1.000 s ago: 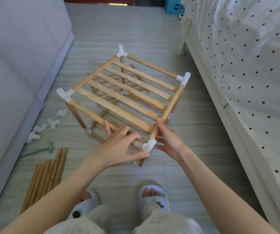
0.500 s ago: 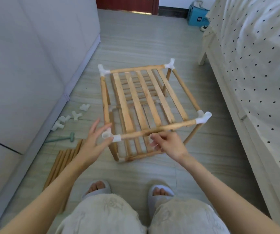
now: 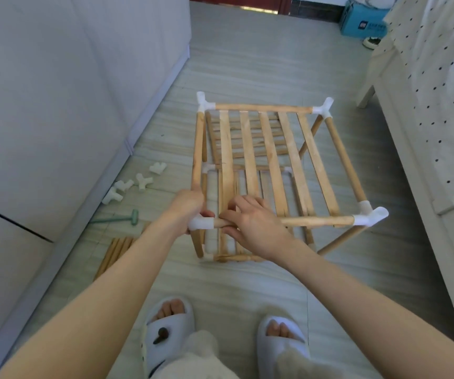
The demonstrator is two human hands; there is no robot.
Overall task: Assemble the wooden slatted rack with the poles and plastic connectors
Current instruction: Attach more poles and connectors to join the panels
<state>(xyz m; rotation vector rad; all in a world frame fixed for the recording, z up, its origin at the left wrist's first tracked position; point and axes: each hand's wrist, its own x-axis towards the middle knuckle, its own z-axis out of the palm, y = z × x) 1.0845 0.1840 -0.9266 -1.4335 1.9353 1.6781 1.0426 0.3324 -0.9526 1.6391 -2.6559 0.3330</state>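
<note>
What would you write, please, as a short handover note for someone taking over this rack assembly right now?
Left hand grips the near-left white connector of the rack. Right hand grips the near top pole right beside that connector.
The rack stands on the floor with two slatted shelves; all four top corners carry connectors.
Spare connectors, a small mallet and spare poles lie on the floor to the left.
Done: two-shelf frame is up.
Left: probably seat this near-left joint firmly, then use the spare poles and connectors.

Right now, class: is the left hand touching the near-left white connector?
Touching. The head view shows the left hand wrapped around the near-left white connector, its fingers on the plastic.
</note>
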